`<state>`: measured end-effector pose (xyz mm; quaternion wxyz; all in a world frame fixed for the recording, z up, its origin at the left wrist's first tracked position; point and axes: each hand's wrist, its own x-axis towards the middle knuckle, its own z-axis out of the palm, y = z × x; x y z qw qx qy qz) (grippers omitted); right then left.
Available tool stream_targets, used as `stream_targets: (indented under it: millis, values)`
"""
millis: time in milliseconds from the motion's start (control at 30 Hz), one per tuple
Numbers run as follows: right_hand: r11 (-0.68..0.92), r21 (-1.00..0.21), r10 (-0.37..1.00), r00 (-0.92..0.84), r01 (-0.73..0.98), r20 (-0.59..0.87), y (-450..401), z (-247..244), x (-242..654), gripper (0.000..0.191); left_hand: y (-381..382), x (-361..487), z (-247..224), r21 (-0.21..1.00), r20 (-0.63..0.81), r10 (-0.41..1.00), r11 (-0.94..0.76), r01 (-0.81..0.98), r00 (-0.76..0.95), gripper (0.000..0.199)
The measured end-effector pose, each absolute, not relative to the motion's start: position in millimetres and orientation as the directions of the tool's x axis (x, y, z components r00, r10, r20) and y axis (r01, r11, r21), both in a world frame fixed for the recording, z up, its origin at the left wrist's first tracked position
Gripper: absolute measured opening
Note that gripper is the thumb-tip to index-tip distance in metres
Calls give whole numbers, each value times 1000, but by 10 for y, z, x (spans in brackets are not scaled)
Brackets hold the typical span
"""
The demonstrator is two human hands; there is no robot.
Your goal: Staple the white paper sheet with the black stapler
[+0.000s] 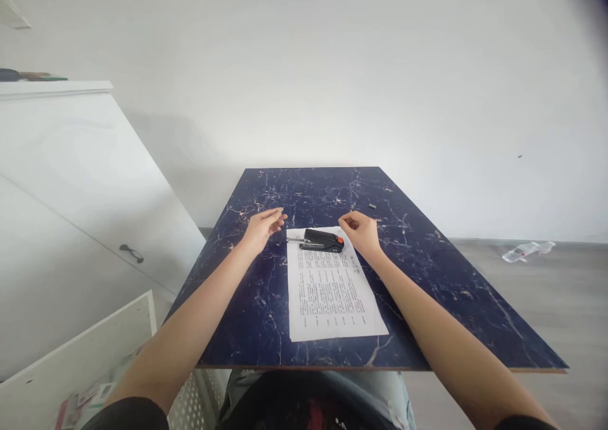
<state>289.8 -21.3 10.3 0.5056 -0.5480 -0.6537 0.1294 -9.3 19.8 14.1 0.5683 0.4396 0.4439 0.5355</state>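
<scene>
A black stapler (322, 240) with an orange end lies across the top of a printed sheet of paper (332, 303). Its metal staple rail sticks out to the left. My left hand (264, 228) hovers left of the stapler, thumb and forefinger brought together and the other fingers loosely bent. Whatever is between those fingertips is too small to make out. By the sheet's top right corner is my right hand (361, 230), fingers curled into a pinch; what it holds, if anything, is hidden. Beyond it lies a small grey piece (372, 206), resembling a staple strip.
The dark blue marbled table (247, 347) stands near a white wall. At left are a white cabinet (71, 164) and an open white bin or drawer (47, 366) with items inside. A clear plastic item (527, 251) lies on the floor at right.
</scene>
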Motion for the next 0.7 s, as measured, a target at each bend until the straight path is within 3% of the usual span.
stream_targets:
  millis: [100, 267, 500, 600, 700]
  values:
    - [365, -720, 861, 79, 590, 502, -244, 62, 2913, 17, 46, 33, 117, 958, -69, 993, 94, -272, 100, 35]
    - [441, -643, 836, -27, 626, 548, -306, 96, 2860, 19, -43, 56, 33, 978, 53, 990, -25, -208, 132, 45]
    - [498, -588, 822, -133, 637, 553, -324, 109, 2839, 19, -21, 6, 47, 940, -147, 983, 172, -295, 105, 17]
    - [496, -587, 825, -135, 640, 549, -324, 108, 2848, 20, -43, 19, 75, 935, -117, 989, 142, -325, 96, 13]
    - [496, -586, 826, -139, 641, 547, -329, 111, 2850, 20, -81, 29, 88, 965, -32, 994, 58, -256, 104, 22]
